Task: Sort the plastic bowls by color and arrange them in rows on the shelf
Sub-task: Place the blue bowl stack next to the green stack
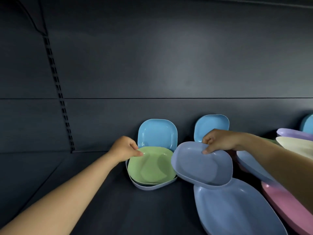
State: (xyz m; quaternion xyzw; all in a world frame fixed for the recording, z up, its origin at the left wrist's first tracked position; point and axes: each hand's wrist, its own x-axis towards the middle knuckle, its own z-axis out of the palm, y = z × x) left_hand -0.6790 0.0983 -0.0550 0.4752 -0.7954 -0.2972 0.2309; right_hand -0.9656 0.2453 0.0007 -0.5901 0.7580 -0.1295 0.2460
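Left hand [124, 148] pinches green bowl [150, 167] rim; right hand [220, 140] pinches slate-blue bowl [201, 165] rim.

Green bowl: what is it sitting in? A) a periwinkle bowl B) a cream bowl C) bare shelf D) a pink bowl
A: the green bowl is nested in a periwinkle bowl whose rim shows round its front edge, while the left hand pinches the green rim.

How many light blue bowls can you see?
3. One light blue bowl leans on the back wall behind the green bowl, another behind the right hand, one at the right edge. More may hide.
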